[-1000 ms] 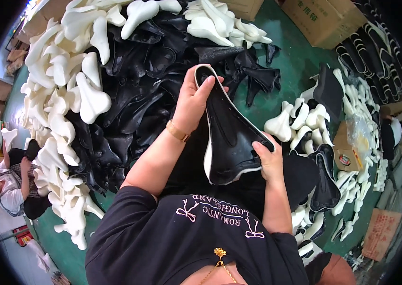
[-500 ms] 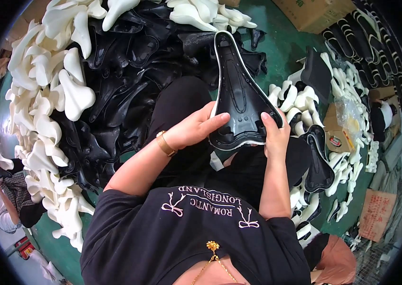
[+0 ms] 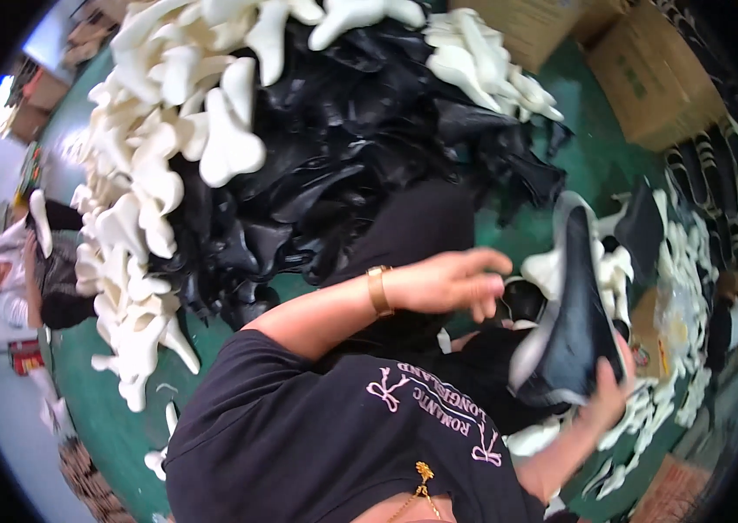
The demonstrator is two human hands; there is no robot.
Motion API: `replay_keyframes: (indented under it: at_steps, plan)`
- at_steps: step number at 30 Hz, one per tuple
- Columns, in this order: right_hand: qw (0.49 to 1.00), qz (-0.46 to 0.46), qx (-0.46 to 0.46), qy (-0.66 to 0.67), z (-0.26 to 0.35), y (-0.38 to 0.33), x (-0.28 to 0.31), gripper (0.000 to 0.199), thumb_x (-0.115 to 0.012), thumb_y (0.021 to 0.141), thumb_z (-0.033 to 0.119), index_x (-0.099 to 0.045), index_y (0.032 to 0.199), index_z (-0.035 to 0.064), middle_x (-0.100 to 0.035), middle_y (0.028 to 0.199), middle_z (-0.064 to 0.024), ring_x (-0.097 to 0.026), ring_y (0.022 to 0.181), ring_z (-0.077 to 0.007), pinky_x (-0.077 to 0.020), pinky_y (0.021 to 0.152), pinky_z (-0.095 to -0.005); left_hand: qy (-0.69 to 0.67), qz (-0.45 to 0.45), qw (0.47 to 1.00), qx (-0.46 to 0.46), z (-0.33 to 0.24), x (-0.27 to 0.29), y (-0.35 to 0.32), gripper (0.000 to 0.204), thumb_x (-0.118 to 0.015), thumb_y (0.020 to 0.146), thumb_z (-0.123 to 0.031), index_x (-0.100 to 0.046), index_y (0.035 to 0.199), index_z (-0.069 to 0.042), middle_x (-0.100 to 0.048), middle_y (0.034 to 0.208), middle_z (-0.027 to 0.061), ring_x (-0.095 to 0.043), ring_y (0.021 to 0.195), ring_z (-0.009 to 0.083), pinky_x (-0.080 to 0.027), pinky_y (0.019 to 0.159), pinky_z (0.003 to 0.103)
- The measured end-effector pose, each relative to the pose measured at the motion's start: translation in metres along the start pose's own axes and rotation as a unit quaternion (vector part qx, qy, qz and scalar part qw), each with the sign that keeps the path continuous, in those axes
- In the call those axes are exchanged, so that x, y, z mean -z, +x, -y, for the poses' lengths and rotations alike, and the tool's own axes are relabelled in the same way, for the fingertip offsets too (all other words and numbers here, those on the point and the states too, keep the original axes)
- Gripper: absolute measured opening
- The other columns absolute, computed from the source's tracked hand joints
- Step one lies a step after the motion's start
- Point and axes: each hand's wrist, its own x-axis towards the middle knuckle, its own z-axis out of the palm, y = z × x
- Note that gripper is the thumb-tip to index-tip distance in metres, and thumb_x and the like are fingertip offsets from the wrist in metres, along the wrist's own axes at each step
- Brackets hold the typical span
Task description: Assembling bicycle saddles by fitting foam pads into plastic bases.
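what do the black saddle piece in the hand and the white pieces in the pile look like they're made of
Black saddle: probably moulded plastic or vinyl-covered, smooth with a soft sheen, pale rim. White pieces: likely matte foam or plastic, rounded moulded shapes. Neither look settles it.

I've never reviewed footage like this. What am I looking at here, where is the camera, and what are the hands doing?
No machine here: a person works with bare hands, filmed by a fisheye camera on their own head, looking down, so edges bend. The right hand holds a black bicycle saddle with a white underside from below. The left hand, with a gold bracelet at its wrist, is open beside it and grips nothing. On the green floor lie heaps of black saddle covers and white saddle-shaped foam pads, plus brown cardboard boxes. Another person sits far left.
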Motion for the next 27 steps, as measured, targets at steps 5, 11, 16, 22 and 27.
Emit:
replay_keyframes:
  at_steps: [5,11,16,22,27]
  plan:
    - [0.957,-0.078,-0.134,-0.245,0.080,-0.064,0.155,0.041,-0.070,0.084,0.023,-0.063,0.120,0.0051,-0.059,0.125,-0.0181,-0.056,0.107,-0.0366,-0.0438,0.093,-0.0417,0.077,-0.475,0.872,-0.093,0.000,0.148,-0.055,0.029,-0.053,0.096,-0.018,-0.052,0.120,-0.001,-0.065,0.101,0.0109,-0.064,0.091,0.0178,-0.053,0.079,0.031]
    - [0.813,-0.018,-0.262,-0.519,0.090,-0.091,0.224,0.035,-0.063,0.089,0.022,-0.063,0.119,0.0038,-0.060,0.123,-0.0184,-0.058,0.104,-0.0293,-0.0444,0.091,-0.0370,0.071,-0.772,0.631,-0.014,0.062,0.283,-0.172,0.041,-0.065,0.086,-0.021,-0.053,0.120,-0.001,-0.062,0.095,0.0059,-0.058,0.072,0.0141,-0.052,0.058,0.031]
    - [0.796,0.026,-0.176,-0.579,0.030,-0.065,0.279,0.041,-0.062,0.088,0.018,-0.057,0.125,0.0014,-0.059,0.123,-0.0177,-0.057,0.106,-0.0257,-0.0439,0.093,-0.0349,-0.347,-0.735,0.534,-0.231,0.097,0.353,-0.228,0.063,-0.066,0.089,-0.036,-0.042,0.138,-0.005,-0.041,0.142,0.0138,-0.040,0.131,0.0305,-0.035,0.105,0.046]
    - [0.756,0.063,-0.087,-0.646,-0.025,-0.033,0.309,0.049,-0.061,0.087,0.014,-0.050,0.131,-0.0016,-0.058,0.124,-0.0170,-0.056,0.109,-0.0214,-0.0433,0.095,-0.0324,-0.392,-0.658,0.559,-0.316,0.068,0.345,-0.208,0.036,-0.062,0.092,-0.028,-0.054,0.118,-0.004,-0.059,0.110,0.0096,-0.058,0.092,0.0242,-0.053,0.075,0.035]
    - [0.967,0.078,-0.019,-0.243,0.025,0.110,0.023,0.039,-0.054,0.096,0.013,-0.051,0.133,0.0001,-0.058,0.124,-0.0139,-0.057,0.110,-0.0191,-0.0443,0.095,-0.0304,-0.390,-0.493,0.686,-0.366,0.080,0.264,-0.220,0.027,-0.058,0.094,-0.022,-0.058,0.113,-0.003,-0.065,0.107,0.0125,-0.062,0.096,0.0275,-0.052,0.086,0.042]
